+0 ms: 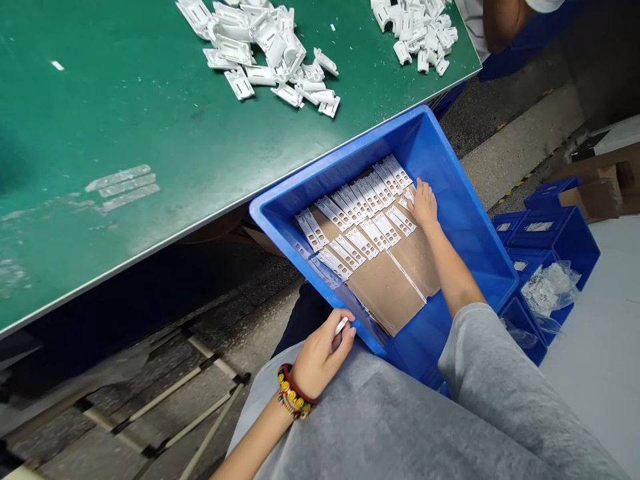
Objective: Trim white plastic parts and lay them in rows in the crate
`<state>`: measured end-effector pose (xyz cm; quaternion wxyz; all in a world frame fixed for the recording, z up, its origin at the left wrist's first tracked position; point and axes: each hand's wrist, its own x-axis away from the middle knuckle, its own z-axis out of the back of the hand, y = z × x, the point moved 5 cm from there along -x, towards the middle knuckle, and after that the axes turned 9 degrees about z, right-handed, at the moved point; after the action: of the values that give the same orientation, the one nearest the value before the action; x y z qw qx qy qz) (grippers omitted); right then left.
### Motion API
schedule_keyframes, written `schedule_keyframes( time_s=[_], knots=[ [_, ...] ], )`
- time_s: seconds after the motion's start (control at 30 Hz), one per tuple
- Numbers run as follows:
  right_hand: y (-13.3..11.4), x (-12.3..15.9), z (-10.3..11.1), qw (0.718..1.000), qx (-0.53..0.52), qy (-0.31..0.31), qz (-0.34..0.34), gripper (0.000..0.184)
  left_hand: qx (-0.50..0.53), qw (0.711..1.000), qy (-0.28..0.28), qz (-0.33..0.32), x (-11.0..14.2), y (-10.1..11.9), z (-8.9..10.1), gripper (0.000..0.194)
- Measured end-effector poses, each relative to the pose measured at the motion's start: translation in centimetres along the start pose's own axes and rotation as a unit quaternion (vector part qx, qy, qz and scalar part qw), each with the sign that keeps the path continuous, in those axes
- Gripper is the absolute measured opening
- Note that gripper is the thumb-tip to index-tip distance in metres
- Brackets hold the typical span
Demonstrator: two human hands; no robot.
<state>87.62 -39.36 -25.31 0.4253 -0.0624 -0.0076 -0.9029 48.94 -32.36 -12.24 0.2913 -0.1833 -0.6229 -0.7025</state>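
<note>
My left hand (324, 353), with beaded bracelets at the wrist, is closed around a small white plastic piece (341, 325) beside the near wall of the blue bin (463, 190). Only the end of that piece shows between the fingers. Inside the bin, my right hand (425, 205) has its thumb and fingers on a white slotted plate (409, 195) at the right end of the rows. Many similar white plates (355, 203) lie there in two rows on a brown cardboard sheet (387, 293). One narrow white strip (407, 277) lies apart, across the cardboard.
A green table (125, 120) runs along the far side of the bin, bearing two heaps of curved white parts (265, 47) (417, 30). Another person's arm (505, 23) is at the table's far corner. Blue crates (545, 230) stand at right; a tubular frame (170, 400) is at lower left.
</note>
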Motion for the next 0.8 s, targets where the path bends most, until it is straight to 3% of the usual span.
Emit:
schedule_keyframes(
  time_s=[0.07, 0.27, 0.5, 0.8],
  knots=[
    [0.2, 1.3, 0.0, 0.999, -0.020, 0.032, -0.012, 0.041, -0.001, 1.000, -0.004, -0.001, -0.1, 0.1, 0.0, 0.022],
    [0.5, 3.1, -2.0, 0.998, -0.048, 0.031, -0.025, 0.008, -0.003, 1.000, -0.004, -0.008, -0.4, 0.3, 0.2, 0.019],
    [1.3, 2.9, -2.1, 0.991, -0.035, 0.099, -0.079, 0.011, -0.006, 1.000, 0.001, -0.009, -0.4, 0.4, 0.2, 0.020],
    [1.5, 3.4, -2.9, 0.991, -0.052, 0.099, -0.076, 0.010, -0.004, 1.000, 0.001, -0.014, -0.3, 0.4, 0.1, 0.020]
  ],
)
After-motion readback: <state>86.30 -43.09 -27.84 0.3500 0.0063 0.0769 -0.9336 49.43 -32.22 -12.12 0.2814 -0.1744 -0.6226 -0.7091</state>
